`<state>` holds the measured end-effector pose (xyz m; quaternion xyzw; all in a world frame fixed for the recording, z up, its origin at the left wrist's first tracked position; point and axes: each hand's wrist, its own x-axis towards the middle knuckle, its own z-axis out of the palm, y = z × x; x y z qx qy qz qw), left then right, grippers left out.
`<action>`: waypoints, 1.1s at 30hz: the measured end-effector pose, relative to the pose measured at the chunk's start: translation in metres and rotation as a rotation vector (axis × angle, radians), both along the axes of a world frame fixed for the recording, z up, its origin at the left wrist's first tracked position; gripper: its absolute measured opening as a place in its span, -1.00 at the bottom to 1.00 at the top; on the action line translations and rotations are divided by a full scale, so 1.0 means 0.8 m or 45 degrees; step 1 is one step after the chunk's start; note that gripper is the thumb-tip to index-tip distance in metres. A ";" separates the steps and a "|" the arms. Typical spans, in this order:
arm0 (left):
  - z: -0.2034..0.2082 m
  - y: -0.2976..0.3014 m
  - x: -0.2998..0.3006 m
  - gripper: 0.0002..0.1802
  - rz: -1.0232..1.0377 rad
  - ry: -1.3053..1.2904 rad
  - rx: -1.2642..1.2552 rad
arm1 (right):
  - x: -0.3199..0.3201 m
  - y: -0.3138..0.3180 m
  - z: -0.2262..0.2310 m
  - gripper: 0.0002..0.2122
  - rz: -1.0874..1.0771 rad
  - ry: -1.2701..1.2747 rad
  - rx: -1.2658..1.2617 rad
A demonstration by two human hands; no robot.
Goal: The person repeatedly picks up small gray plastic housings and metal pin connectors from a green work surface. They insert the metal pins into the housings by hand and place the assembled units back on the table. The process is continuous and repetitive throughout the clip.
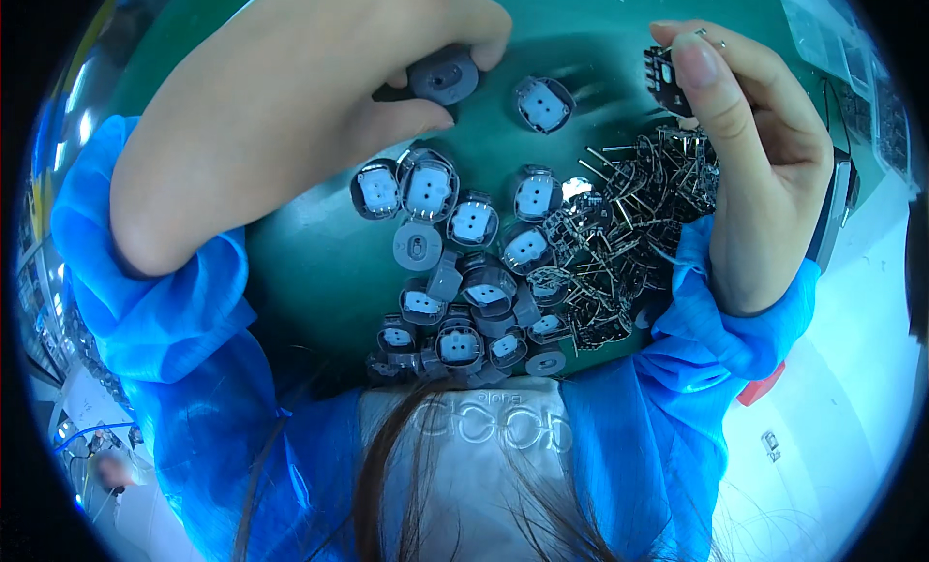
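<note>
My left hand (406,54) reaches over the mat with bent fingers closed around a grey round plastic housing (443,75). Its thumb points right, just below that housing. A small black circuit board (664,83) with thin metal pins is pinched between the thumb and fingers of my right hand (750,107). Between the hands sits a single grey housing (544,104) with a pale inner face. More such housings (429,187) form a loose cluster close to my body. Beside them, below my right hand, lies a tangled pile of black circuit boards (629,223) with metal pins.
A green mat (300,262) covers the work surface. Clear plastic trays (861,69) stand at the far right, near a dark flat object (834,209). A red object (762,385) shows past my right sleeve, over a white surface (842,398).
</note>
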<state>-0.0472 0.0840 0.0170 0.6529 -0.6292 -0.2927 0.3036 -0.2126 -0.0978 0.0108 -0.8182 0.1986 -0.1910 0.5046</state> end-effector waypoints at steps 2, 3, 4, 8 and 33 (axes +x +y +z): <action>-0.005 -0.006 0.008 -0.66 -0.026 0.072 -0.069 | -0.004 0.005 0.008 -0.76 0.002 0.062 0.094; -0.009 -0.010 0.011 -0.66 -0.033 0.135 -0.106 | -0.005 0.007 0.012 -0.76 0.001 0.093 0.140; -0.011 -0.010 0.015 -0.67 -0.014 0.209 -0.133 | -0.005 0.008 0.013 -0.77 0.031 0.068 0.153; -0.003 0.000 0.025 -0.67 0.112 0.585 -0.135 | 0.001 0.007 0.009 -0.80 0.110 -0.108 0.212; -0.018 -0.017 0.023 -0.75 0.122 0.725 -0.192 | -0.009 0.006 0.000 -0.81 0.048 -0.109 0.118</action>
